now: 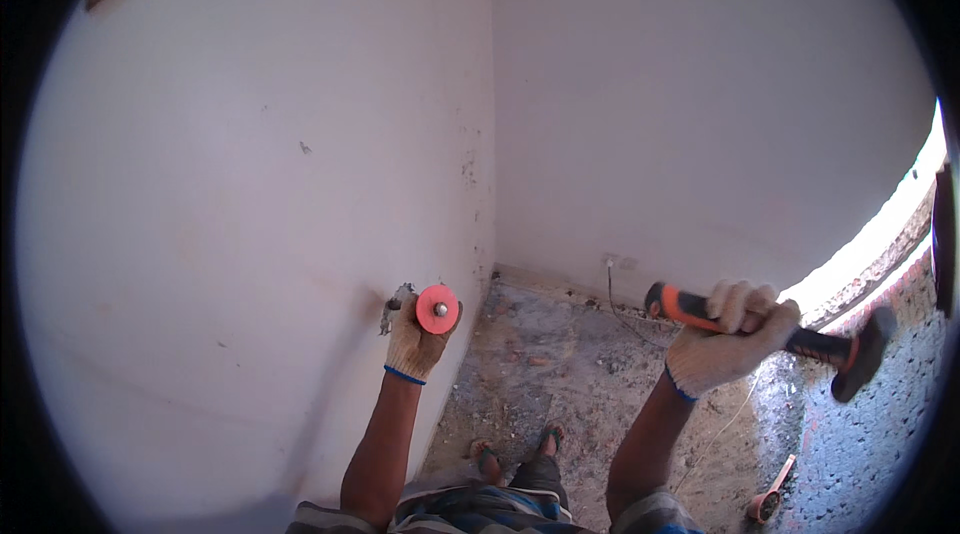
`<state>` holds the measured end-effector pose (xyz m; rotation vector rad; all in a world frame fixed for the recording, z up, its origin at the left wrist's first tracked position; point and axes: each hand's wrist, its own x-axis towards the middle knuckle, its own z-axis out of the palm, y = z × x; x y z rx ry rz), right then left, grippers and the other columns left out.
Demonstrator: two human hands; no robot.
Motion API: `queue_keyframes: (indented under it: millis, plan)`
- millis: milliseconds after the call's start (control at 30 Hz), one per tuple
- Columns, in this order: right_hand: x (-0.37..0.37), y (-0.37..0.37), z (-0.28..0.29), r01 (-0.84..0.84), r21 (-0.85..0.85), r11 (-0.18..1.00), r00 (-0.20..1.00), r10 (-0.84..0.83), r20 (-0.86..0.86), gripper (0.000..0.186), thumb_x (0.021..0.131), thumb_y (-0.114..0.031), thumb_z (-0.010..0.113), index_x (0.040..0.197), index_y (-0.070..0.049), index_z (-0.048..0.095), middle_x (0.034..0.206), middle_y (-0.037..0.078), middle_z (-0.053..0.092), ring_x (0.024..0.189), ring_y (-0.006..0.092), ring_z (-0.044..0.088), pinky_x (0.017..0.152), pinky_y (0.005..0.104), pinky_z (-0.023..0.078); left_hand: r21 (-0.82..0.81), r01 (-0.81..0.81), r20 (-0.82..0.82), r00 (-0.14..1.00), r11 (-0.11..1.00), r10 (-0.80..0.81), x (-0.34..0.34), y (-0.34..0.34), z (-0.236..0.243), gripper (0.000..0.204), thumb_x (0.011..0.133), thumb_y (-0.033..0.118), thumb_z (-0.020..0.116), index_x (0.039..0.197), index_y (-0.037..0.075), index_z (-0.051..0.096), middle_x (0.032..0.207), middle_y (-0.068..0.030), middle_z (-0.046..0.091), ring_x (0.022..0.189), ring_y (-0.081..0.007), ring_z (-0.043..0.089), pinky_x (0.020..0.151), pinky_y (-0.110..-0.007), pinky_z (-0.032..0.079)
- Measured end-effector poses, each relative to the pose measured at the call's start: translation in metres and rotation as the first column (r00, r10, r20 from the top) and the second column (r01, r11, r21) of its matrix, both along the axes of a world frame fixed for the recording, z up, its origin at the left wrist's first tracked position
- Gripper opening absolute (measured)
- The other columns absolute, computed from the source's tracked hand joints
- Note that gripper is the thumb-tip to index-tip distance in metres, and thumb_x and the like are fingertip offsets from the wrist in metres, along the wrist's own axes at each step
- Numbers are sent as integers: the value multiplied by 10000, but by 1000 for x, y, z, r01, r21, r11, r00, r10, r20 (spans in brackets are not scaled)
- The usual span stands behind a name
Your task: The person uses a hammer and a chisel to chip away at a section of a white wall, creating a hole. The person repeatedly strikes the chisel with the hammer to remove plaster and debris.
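Note:
My left hand [408,349], in a pale knitted glove with a blue cuff, is closed around a chisel with a round pinkish-red hand guard [430,298]. The chisel's metal striking end shows in the middle of the guard; its shaft and tip are hidden. Beside that hand, a rough chipped patch [387,317] breaks the white wall on the left. Out to the right, my gloved right hand [722,356] grips a hammer [824,346] by its orange and black handle. The dark hammer head points right, well apart from the chisel.
A white wall [690,114] meets the left one at a corner. Low on it, a socket [622,262] has a dark cable plugged in. Debris covers the rough floor [560,374] around my feet. A pinkish long-handled tool [772,499] lies lower right, near a bright opening.

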<state>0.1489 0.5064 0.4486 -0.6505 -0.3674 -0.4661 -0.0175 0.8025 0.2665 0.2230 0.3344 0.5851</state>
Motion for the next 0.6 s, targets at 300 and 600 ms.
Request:
queue_keyframes:
  millis: [300, 600]
  plan:
    - [-141, 71, -177, -549, -793, 264, 831, 271, -485, 292, 862, -190, 709, 1122, -58, 723, 939, 251, 710, 868, 357, 687, 801, 477, 536, 38, 129, -12, 992, 991, -129, -3, 20, -52, 220, 1025, 247, 636, 1093, 56, 551, 999, -78, 665, 976, -227, 635, 953, -399, 554]
    - [-61, -18, -89, -201, -873, 444, 915, -235, -329, 185, 891, -121, 761, 985, -11, 647, 758, 62, 643, 644, 116, 632, 548, 300, 497, 91, 36, 4, 999, 995, -37, 0, 26, -28, 173, 1078, 276, 526, 1111, 108, 553, 1137, -103, 650, 1108, -272, 634, 1027, -537, 535]
